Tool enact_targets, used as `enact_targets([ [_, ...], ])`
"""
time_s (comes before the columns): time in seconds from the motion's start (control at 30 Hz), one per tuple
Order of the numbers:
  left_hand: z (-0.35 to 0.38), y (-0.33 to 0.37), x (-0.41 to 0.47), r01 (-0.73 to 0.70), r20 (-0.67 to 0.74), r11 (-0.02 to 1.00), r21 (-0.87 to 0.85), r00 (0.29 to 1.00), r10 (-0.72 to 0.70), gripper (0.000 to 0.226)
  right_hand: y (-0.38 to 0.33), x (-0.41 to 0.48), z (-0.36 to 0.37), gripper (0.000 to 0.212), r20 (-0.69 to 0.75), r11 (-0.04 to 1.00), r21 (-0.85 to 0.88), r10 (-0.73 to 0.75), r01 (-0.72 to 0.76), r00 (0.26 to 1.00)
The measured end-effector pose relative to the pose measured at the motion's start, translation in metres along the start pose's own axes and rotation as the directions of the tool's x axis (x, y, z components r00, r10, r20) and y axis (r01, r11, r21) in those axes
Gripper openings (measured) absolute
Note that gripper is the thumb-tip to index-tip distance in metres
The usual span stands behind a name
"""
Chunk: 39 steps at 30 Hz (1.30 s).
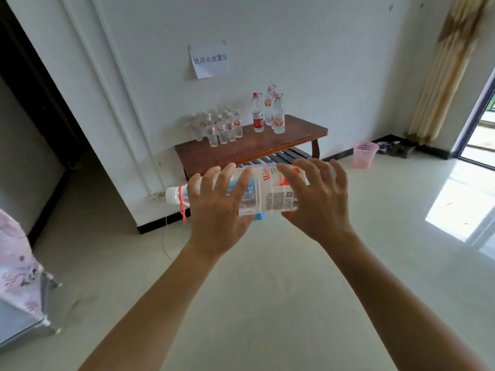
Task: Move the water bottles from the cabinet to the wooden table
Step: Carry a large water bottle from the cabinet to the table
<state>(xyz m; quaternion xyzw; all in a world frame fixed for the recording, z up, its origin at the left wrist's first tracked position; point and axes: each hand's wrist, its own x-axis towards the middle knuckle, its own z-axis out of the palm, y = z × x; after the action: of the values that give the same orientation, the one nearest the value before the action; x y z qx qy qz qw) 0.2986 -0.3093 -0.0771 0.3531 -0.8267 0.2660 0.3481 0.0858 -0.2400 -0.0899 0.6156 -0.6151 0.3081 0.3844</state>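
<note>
I hold a large clear water bottle (pixel 270 194) sideways in front of me, its white cap pointing left and a red strap hanging from its neck. My left hand (pixel 214 210) grips the neck end and my right hand (pixel 318 199) grips the labelled body. Ahead, against the white wall, stands the low wooden table (pixel 267 148). On it are several small bottles (pixel 217 127) at the left and three large bottles (pixel 267 113) at the back right. The cabinet is out of view.
A pink mesh wastebasket (pixel 364 153) sits on the floor right of the table. A paper sign (pixel 210 61) hangs on the wall above it. A dark doorway (pixel 34 103) opens at the left, a cloth-covered stand (pixel 18 269) is at my near left, and a curtain (pixel 450 65) hangs by a glass door.
</note>
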Motion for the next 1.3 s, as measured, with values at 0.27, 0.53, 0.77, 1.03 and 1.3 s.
enact_targets([
  [0.27, 0.109, -0.081, 0.101, 0.097, 0.018, 0.992, 0.081, 0.995, -0.099, 0.087, 0.031, 0.126, 0.157, 0.084, 0.025, 0.987, 0.15, -0.06, 0.056, 0.998],
  [0.53, 0.24, -0.179, 0.17, 0.13, 0.002, 0.984, 0.123, 0.991, -0.132, 0.089, 0.031, 0.221, 0.32, 0.088, 0.082, 0.977, 0.184, -0.122, 0.105, 0.989],
  [0.77, 0.39, -0.254, 0.265, 0.106, 0.039, 0.994, 0.023, 0.993, -0.107, 0.088, 0.071, 0.307, 0.466, 0.084, 0.111, 0.989, 0.112, -0.111, 0.098, 0.988],
  [1.03, 0.558, -0.235, 0.393, -0.036, 0.046, 0.983, -0.182, 0.998, 0.045, 0.082, 0.194, 0.342, 0.576, 0.087, 0.155, 0.998, -0.028, 0.063, -0.059, 0.986],
  [1.3, 0.712, -0.183, 0.498, -0.028, 0.083, 0.976, -0.218, 0.995, 0.047, 0.091, 0.334, 0.372, 0.704, 0.089, 0.193, 0.993, -0.086, 0.098, -0.083, 0.976],
])
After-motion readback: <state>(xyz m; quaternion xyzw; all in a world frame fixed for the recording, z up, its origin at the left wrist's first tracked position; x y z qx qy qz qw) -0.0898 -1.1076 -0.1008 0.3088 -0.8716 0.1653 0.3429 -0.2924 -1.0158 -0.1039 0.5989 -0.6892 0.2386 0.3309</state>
